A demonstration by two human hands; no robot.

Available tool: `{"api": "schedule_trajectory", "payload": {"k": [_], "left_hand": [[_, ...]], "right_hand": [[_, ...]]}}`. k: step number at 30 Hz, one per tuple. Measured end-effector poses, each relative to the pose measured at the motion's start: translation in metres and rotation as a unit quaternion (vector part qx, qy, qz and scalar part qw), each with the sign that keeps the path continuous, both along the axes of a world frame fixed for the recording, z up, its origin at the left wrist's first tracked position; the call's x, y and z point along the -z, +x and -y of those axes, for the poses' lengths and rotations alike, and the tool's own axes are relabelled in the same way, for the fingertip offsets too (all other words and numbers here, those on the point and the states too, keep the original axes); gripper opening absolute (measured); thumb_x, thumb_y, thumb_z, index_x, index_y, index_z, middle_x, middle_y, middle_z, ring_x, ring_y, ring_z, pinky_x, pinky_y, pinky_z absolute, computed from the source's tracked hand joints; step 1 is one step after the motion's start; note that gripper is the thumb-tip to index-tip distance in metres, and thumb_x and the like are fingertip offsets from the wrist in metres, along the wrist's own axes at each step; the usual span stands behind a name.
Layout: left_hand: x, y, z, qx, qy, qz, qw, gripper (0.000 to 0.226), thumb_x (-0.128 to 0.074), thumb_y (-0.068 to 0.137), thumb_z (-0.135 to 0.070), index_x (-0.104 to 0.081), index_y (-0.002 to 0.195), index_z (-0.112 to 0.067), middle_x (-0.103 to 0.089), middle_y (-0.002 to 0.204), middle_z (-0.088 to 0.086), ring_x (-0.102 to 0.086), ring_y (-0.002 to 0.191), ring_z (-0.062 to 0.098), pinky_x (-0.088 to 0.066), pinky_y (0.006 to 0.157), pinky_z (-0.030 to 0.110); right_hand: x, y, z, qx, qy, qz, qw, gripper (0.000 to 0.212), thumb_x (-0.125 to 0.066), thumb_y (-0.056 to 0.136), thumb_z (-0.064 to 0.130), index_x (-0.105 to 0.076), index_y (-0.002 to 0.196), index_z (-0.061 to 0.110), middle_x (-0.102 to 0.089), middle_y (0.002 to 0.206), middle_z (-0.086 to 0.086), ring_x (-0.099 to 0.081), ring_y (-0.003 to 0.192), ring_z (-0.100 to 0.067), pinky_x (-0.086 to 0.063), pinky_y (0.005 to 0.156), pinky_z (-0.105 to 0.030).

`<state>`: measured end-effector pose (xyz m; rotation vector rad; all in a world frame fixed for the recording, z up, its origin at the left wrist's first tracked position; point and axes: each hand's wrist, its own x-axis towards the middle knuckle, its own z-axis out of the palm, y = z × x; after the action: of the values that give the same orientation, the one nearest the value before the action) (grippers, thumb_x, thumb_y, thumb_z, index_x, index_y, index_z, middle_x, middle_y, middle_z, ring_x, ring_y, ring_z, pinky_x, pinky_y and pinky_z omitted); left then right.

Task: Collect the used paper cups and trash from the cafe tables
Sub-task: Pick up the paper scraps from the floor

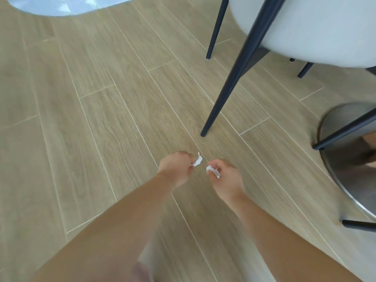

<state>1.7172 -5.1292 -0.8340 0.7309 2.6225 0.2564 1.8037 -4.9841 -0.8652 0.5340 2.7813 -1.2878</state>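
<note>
Top left corner there's a pale blue patch [61, 5] with a rounded edge, can't tell if it's a rug or just a different bit of flooring. The rest is floor [81, 119]: long tan planks with a wood grain look and thin light seams running diagonally.

Both my arms are reaching down toward it, bare forearms. My left hand [176, 169] is curled up, fingers pinching a small white paper scrap [197, 161] that's torn and crinkly and pokes out past my knuckles. Just beside it, not touching, my right hand [227, 180] is curled round a second scrap [213, 171], same white crumpled stuff, sitting between thumb and fingers. Both bits are held low over the floor, right above one of the seams.

Just beyond my hands a thin black chair leg [230, 82], tapered and matte, plants its tip on the floor close to the scraps. It slants up to a light grey chair seat [315, 27], smooth and rounded, with more black legs behind it. Far right there's a round metal base [341, 117], shiny and flat, with another black leg crossing over it.
</note>
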Motion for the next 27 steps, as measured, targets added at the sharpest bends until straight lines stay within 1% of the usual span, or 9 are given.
{"api": "schedule_trajectory", "payload": {"k": [4,7,9,10,14,17,19,22,27], "left_hand": [[-0.113,0.003,0.01,0.023,0.032,-0.004,0.999,0.021,-0.046,0.092,-0.031,-0.061,0.105,-0.024,-0.061,0.099,-0.005,-0.06,0.089,0.017,-0.049,0.069,0.032],[-0.207,0.016,0.016,0.03,0.063,-0.019,0.997,0.022,-0.045,0.094,-0.033,-0.06,0.108,-0.025,-0.061,0.103,-0.008,-0.06,0.089,0.014,-0.038,0.06,0.024],[-0.273,0.029,0.024,0.024,0.075,-0.015,0.997,0.022,-0.045,0.094,-0.033,-0.061,0.107,-0.026,-0.061,0.103,-0.008,-0.06,0.09,0.013,-0.032,0.06,0.023],[-0.305,0.036,0.028,0.023,0.079,-0.008,0.997,0.022,-0.045,0.093,-0.033,-0.061,0.106,-0.026,-0.062,0.103,-0.009,-0.059,0.091,0.013,-0.034,0.061,0.023],[-0.43,0.054,0.044,0.012,0.102,0.016,0.995,0.02,-0.049,0.09,-0.034,-0.065,0.102,-0.031,-0.066,0.099,-0.01,-0.061,0.086,0.01,-0.046,0.067,0.026],[-0.512,0.057,0.048,0.024,0.125,-0.01,0.992,0.019,-0.052,0.088,-0.036,-0.066,0.099,-0.033,-0.066,0.092,-0.012,-0.06,0.078,0.007,-0.04,0.06,0.021],[-0.556,0.055,0.046,0.039,0.145,-0.024,0.988,0.017,-0.053,0.087,-0.036,-0.065,0.098,-0.033,-0.066,0.088,-0.011,-0.06,0.076,0.007,-0.039,0.059,0.021],[-0.605,0.051,0.036,0.058,0.159,-0.037,0.985,0.016,-0.054,0.086,-0.038,-0.063,0.098,-0.033,-0.068,0.087,-0.012,-0.06,0.074,0.008,-0.043,0.061,0.024],[-0.649,0.056,0.013,0.116,0.177,-0.075,0.974,0.017,-0.055,0.085,-0.036,-0.064,0.098,-0.035,-0.067,0.083,-0.011,-0.06,0.071,0.012,-0.035,0.054,0.022]], "right_hand": [[-0.116,0.007,0.014,0.016,-0.014,-0.026,0.999,0.01,-0.059,0.085,0.019,-0.06,0.091,0.028,-0.059,0.088,0.018,-0.054,0.079,0.004,-0.037,0.06,-0.006],[-0.211,0.019,0.026,0.039,-0.035,-0.029,0.998,0.01,-0.06,0.085,0.019,-0.06,0.093,0.026,-0.06,0.091,0.016,-0.054,0.081,0.004,-0.041,0.063,-0.01],[-0.278,0.029,0.033,0.056,-0.053,-0.026,0.997,0.01,-0.061,0.085,0.018,-0.061,0.093,0.024,-0.062,0.092,0.015,-0.055,0.082,0.002,-0.046,0.066,-0.017],[-0.311,0.033,0.036,0.06,-0.057,-0.025,0.996,0.01,-0.061,0.084,0.018,-0.061,0.093,0.024,-0.063,0.092,0.015,-0.056,0.082,0.002,-0.046,0.065,-0.016],[-0.444,0.047,0.047,0.062,-0.059,-0.032,0.996,0.013,-0.061,0.082,0.015,-0.063,0.092,0.024,-0.063,0.088,0.02,-0.054,0.081,0.014,-0.04,0.06,-0.002],[-0.531,0.055,0.054,0.083,-0.062,-0.043,0.994,0.016,-0.061,0.082,0.017,-0.062,0.094,0.029,-0.062,0.086,0.024,-0.053,0.08,0.018,-0.039,0.06,0.0],[-0.578,0.057,0.055,0.106,-0.064,-0.05,0.991,0.017,-0.059,0.083,0.02,-0.06,0.092,0.033,-0.061,0.083,0.026,-0.053,0.075,0.017,-0.038,0.056,-0.001],[-0.631,0.059,0.055,0.141,-0.055,-0.09,0.984,0.025,-0.058,0.081,0.017,-0.056,0.079,0.042,-0.06,0.074,0.028,-0.053,0.07,0.015,-0.038,0.055,-0.003],[-0.672,0.073,0.047,0.199,-0.038,-0.126,0.971,0.027,-0.061,0.079,0.017,-0.054,0.074,0.043,-0.06,0.071,0.03,-0.053,0.078,0.014,-0.04,0.058,-0.004]]}}
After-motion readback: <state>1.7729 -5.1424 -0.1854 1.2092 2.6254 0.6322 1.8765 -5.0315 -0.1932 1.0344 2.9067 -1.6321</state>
